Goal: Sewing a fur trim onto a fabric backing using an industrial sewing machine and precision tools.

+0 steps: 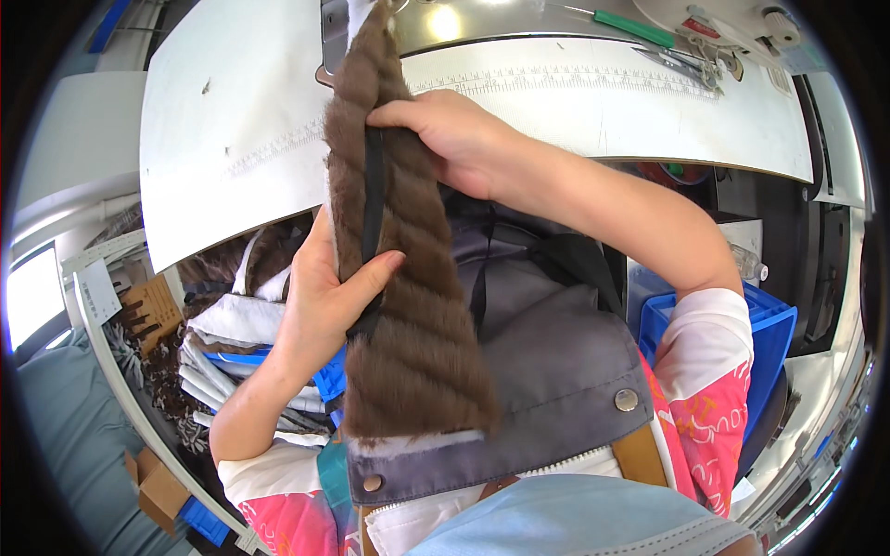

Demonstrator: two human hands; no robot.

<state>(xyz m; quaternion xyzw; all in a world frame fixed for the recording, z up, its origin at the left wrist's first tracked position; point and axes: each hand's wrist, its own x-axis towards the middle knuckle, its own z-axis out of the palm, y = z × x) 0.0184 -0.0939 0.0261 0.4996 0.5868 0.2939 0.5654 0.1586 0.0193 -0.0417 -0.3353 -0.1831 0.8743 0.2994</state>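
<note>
The brown fur [422, 371] runs from the sewing table [222, 130] down over the grey apron [547, 361], its narrow end up by the machine plate [454, 23], its broad end on the lap; it should handle light, soft and limp, slippery along the nap and unlikely to break, so a pinch through both pile and backing, close to the black strip [374, 185], looks the surest hold.

The left hand [324, 287] grips the fur's left edge, thumb on top by the strip; the right hand [459, 139] pinches higher up, thumb at the strip's upper end, its fingers probably beneath, though the pile hides them.

The pile is dense, ribbed in slanting bands; a pale backing shows along the lower edge; the strip is flat, narrow and matt; the apron is smooth, with metal snaps [626, 399]; the table is hard and white.
</note>
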